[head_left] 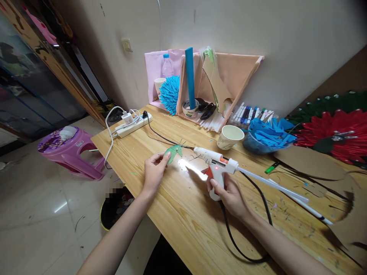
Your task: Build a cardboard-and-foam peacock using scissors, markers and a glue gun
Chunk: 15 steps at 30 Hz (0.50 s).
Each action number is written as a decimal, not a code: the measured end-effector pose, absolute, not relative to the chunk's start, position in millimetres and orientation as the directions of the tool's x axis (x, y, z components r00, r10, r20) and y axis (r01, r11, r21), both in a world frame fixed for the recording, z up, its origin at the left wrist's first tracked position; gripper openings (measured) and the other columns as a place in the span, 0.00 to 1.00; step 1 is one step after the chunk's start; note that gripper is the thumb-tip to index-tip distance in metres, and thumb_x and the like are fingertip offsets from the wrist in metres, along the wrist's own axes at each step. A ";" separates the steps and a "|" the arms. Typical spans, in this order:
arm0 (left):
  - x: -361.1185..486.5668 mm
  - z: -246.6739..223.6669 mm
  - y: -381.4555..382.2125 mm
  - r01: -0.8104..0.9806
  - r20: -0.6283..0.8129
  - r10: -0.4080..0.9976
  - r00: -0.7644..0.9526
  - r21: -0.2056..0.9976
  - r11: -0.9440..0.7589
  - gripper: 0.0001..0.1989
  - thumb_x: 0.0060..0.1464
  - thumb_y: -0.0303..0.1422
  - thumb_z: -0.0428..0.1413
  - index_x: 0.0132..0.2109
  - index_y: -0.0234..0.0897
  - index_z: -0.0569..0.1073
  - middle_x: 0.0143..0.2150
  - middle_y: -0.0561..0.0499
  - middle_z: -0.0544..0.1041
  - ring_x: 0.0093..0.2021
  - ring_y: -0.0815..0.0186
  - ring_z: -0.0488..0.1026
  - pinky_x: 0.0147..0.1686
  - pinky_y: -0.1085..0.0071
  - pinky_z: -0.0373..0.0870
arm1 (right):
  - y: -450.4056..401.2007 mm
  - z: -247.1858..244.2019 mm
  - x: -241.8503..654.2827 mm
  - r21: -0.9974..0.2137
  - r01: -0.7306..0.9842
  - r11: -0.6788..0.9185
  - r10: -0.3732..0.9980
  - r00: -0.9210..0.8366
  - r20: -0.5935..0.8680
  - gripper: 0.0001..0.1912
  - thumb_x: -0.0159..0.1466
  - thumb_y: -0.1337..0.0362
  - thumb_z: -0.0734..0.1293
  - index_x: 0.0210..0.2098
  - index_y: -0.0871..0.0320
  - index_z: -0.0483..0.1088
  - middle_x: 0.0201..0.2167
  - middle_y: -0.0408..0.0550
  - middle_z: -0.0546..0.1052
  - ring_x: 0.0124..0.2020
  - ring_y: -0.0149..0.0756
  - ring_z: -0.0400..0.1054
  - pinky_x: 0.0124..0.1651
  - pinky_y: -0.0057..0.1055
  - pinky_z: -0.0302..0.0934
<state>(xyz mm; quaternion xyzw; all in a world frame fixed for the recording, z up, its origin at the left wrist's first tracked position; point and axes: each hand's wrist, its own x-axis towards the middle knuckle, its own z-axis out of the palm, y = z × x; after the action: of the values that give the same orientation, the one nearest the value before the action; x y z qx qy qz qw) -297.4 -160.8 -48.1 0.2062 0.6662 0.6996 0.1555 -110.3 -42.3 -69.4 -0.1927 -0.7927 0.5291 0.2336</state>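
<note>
My left hand [155, 168] pinches a small green leaf-shaped cutout [173, 153] by its lower left edge, above the wooden table [172, 206]. In my right hand [229, 193] is a white hot glue gun [215, 162] with an orange trigger and a lit red light. Its nozzle points left at the cutout; whether the tip touches it I cannot tell. A long clear glue stick [269, 183] sticks out of the gun's back. The gun's black cord [229, 229] loops down over the table's front part.
A paper cup [231, 136] and a bowl of blue paper pieces [268, 133] stand behind the gun. A power strip [133, 124] lies at the table's left edge. Red and green flower shapes [336, 135] and cardboard [318, 162] lie right. A pink stool [71, 152] stands left.
</note>
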 end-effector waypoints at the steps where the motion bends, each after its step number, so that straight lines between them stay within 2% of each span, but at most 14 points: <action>1: -297.7 -48.1 -161.0 0.054 0.078 0.488 -0.870 0.997 -0.063 0.11 0.44 0.38 0.61 0.29 0.33 0.77 0.23 0.54 0.72 0.22 0.75 0.63 0.23 0.78 0.60 | -42.6 -70.1 -110.5 -0.941 0.045 0.336 0.587 -0.792 0.171 0.15 0.63 0.55 0.58 0.28 0.59 0.64 0.21 0.42 0.68 0.22 0.31 0.61 0.27 0.28 0.56; 5: -299.0 -48.0 -162.2 0.043 0.068 0.470 -0.880 0.997 -0.065 0.11 0.44 0.39 0.61 0.29 0.33 0.77 0.23 0.54 0.72 0.23 0.74 0.63 0.23 0.79 0.60 | -40.4 -68.7 -113.9 -0.979 -0.026 0.202 0.747 -0.642 0.171 0.13 0.62 0.55 0.59 0.32 0.59 0.64 0.22 0.41 0.67 0.22 0.30 0.59 0.26 0.27 0.55; 9: -300.8 -48.5 -163.5 0.044 0.067 0.433 -0.899 0.997 -0.064 0.12 0.44 0.39 0.61 0.29 0.33 0.76 0.24 0.54 0.71 0.24 0.74 0.63 0.23 0.79 0.60 | -34.4 -62.7 -116.1 -0.980 -0.126 0.152 0.862 -0.469 0.194 0.15 0.62 0.55 0.59 0.24 0.58 0.63 0.21 0.42 0.67 0.21 0.29 0.58 0.24 0.27 0.53; 12: -301.7 -49.3 -163.4 0.018 0.044 0.410 -0.911 0.998 -0.068 0.13 0.43 0.40 0.61 0.31 0.33 0.76 0.25 0.54 0.73 0.25 0.73 0.65 0.24 0.79 0.62 | -35.1 -60.2 -115.4 -0.962 -0.215 0.169 0.866 -0.434 0.249 0.12 0.60 0.56 0.60 0.28 0.58 0.64 0.19 0.41 0.66 0.20 0.29 0.58 0.23 0.27 0.52; 15: -301.4 -50.0 -162.6 -0.003 0.024 0.415 -0.910 0.998 -0.064 0.14 0.42 0.40 0.62 0.31 0.33 0.76 0.26 0.53 0.73 0.25 0.73 0.66 0.24 0.78 0.63 | -41.2 -62.7 -112.7 -0.961 -0.212 0.175 0.760 -0.591 0.269 0.12 0.61 0.56 0.59 0.36 0.58 0.65 0.18 0.40 0.66 0.19 0.30 0.57 0.22 0.27 0.52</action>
<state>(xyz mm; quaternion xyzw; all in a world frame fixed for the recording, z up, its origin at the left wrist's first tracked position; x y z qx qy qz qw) -301.4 -162.6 -50.0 0.1539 0.6682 0.7130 0.1465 -112.7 -41.2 -62.7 -0.2098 -0.6536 0.6069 0.4005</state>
